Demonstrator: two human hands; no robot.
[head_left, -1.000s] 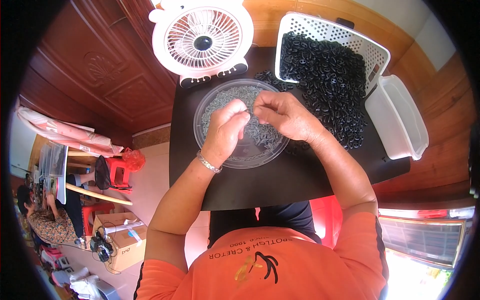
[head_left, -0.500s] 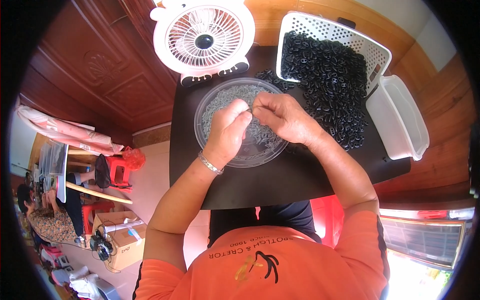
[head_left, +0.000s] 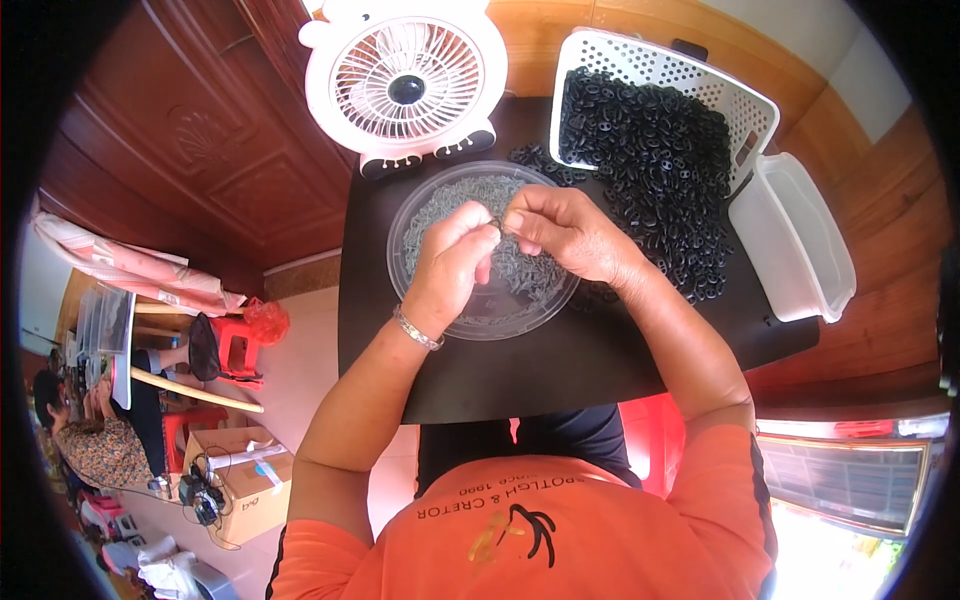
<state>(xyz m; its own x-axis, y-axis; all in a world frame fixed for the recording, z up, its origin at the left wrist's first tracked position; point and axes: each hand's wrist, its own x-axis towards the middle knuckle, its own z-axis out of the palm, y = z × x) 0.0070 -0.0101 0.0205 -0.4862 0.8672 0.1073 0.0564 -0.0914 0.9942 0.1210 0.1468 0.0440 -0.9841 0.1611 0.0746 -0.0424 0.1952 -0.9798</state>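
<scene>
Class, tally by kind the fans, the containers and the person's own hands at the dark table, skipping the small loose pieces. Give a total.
Fan: 1
Round tub: 1
Basket: 1
White bin: 1
Hands: 2 (left hand, right hand)
Total: 6

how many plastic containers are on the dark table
3: a round clear tub in the middle, a perforated white basket at the far right, and a whitish bin right of it.
</scene>
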